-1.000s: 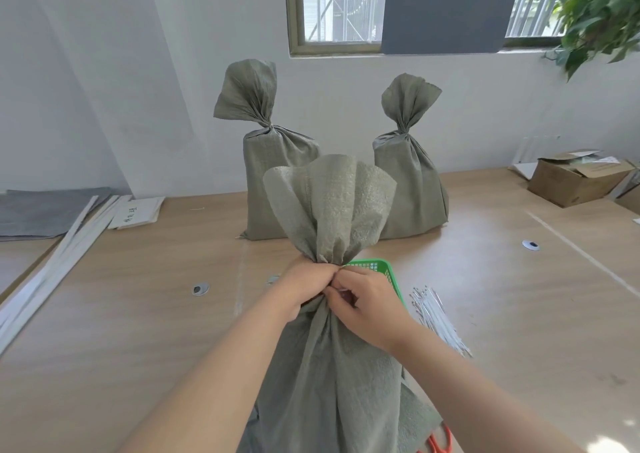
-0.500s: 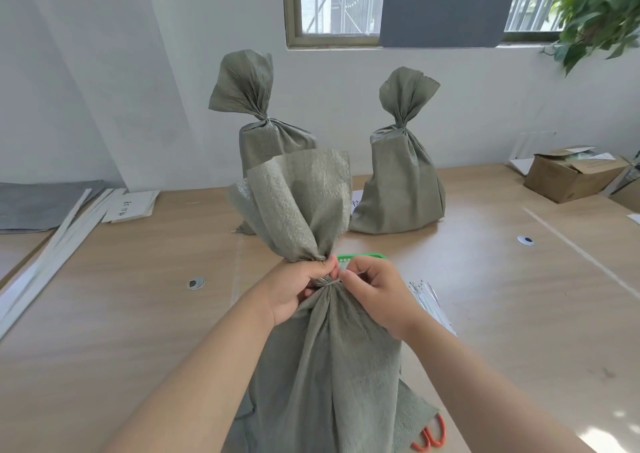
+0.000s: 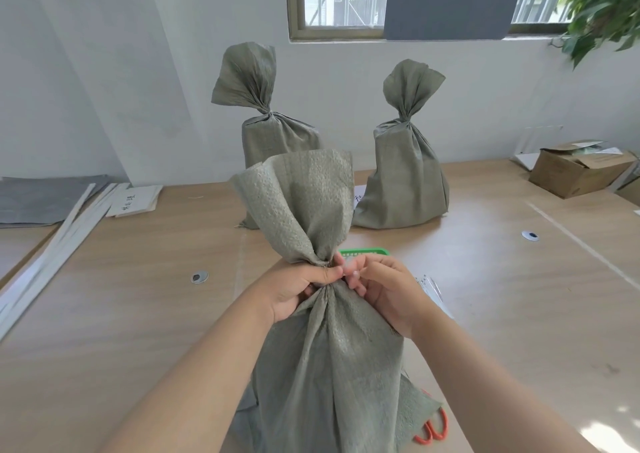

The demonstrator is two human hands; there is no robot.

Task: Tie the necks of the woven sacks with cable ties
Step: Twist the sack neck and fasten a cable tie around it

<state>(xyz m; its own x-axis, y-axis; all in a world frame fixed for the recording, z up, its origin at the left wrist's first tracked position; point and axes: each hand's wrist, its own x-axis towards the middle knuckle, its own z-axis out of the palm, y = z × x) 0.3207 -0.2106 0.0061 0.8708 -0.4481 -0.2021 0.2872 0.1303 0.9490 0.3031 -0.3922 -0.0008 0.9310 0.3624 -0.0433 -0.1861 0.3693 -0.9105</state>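
Observation:
A grey-green woven sack [image 3: 325,366] stands upright on the wooden table right in front of me, its neck bunched and its mouth fanned out above. My left hand [image 3: 294,290] is closed around the gathered neck from the left. My right hand [image 3: 384,290] pinches at the neck from the right, fingertips touching the left thumb; a cable tie there is too small to make out. Two more sacks stand at the back, the left one [image 3: 273,134] and the right one [image 3: 405,175], both with cinched necks. A bundle of white cable ties [image 3: 431,284] lies just behind my right hand.
A green basket [image 3: 363,252] peeks out behind the near sack. Orange-handled scissors [image 3: 433,428] lie at the sack's base on the right. White strips [image 3: 52,245] and papers [image 3: 135,200] lie at the left, a cardboard box [image 3: 578,170] at the far right.
The sack's fanned top has swung from the right towards the left and then stood more upright. Both hands stayed at the neck, the right fingers working closer to the left thumb.

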